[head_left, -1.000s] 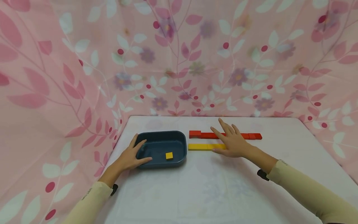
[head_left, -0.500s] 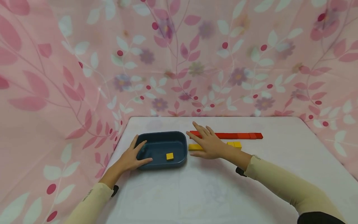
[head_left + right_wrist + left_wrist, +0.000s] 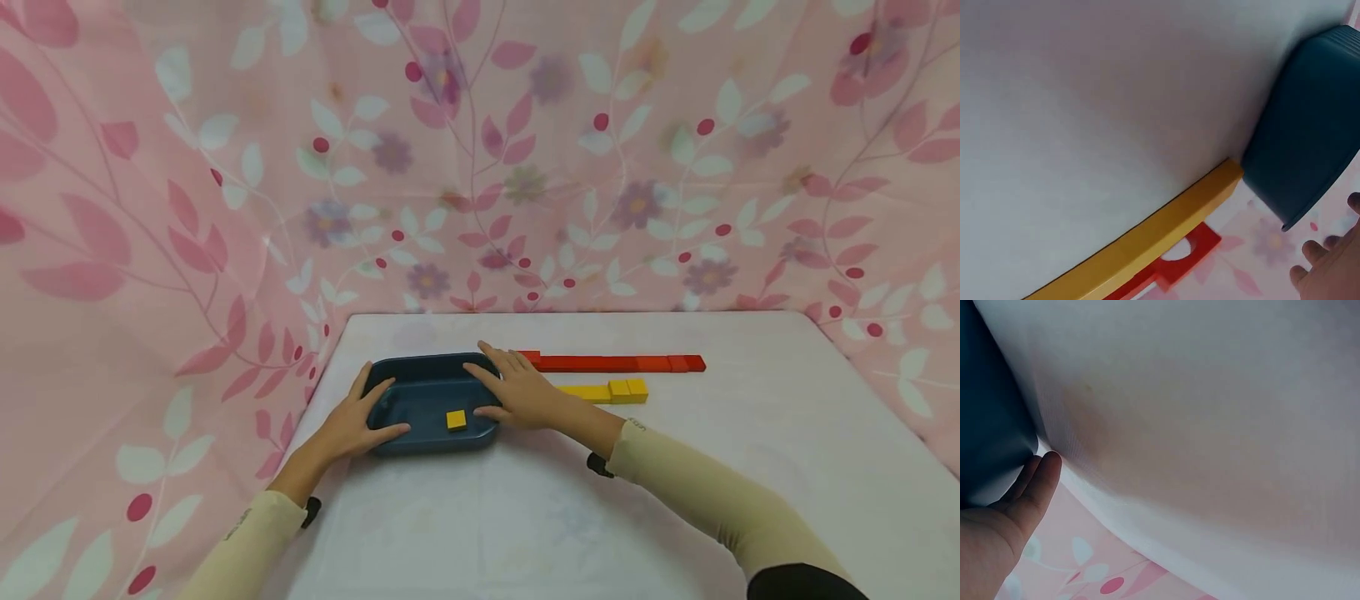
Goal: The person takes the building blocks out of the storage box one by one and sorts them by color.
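Observation:
A dark blue tray (image 3: 420, 367) sits on the white table with one small yellow block (image 3: 456, 419) inside. My left hand (image 3: 352, 421) rests on the tray's left end, fingers (image 3: 1034, 487) straight along its wall. My right hand (image 3: 517, 393) lies flat across the tray's right rim (image 3: 1310, 144) with its fingers spread and nothing in it. Just right of the tray lies a row of yellow blocks (image 3: 606, 391), its near end (image 3: 1147, 244) almost at the tray wall. Behind it is a longer row of red blocks (image 3: 622, 363).
Pink floral cloth (image 3: 480, 167) hangs close behind and on both sides of the table. The left table edge (image 3: 1147, 544) runs just beside my left hand. Bare white tabletop (image 3: 525, 517) spreads in front of the tray and to the right.
My right hand has slid left from over the yellow and red rows to the tray's right rim, uncovering the right end of the yellow row. The left hand and tray have not moved.

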